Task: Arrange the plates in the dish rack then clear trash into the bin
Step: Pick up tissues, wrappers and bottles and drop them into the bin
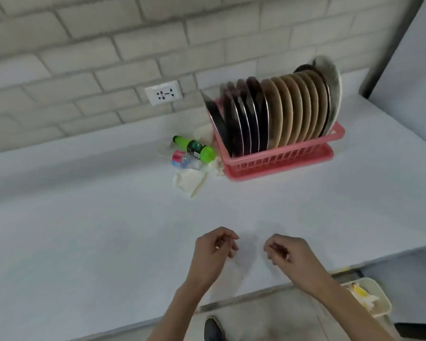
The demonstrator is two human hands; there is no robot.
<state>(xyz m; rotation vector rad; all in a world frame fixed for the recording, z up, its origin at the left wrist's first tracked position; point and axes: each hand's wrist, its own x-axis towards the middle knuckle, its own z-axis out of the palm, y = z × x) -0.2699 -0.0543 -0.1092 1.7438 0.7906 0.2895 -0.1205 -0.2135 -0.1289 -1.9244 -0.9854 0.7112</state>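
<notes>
A pink dish rack [278, 163] stands at the back right of the white counter [96, 230]. Several plates stand upright in it: dark ones [246, 114] on the left, tan ones [295, 107] in the middle, a pale one [333, 84] at the right end. Trash lies just left of the rack: a green bottle [194, 147], a small clear bottle with a pink cap [181, 158] and a crumpled white container [190, 180]. My left hand [213, 252] and my right hand [290, 254] hover over the counter's front edge, fingers loosely curled, holding nothing.
A beige bin [379, 306] with yellow and white trash inside sits on the floor below the counter's front right edge. A wall socket [164, 92] is set in the brick wall. A grey panel [408, 57] rises at the right. A dark shoe [213, 328] shows below.
</notes>
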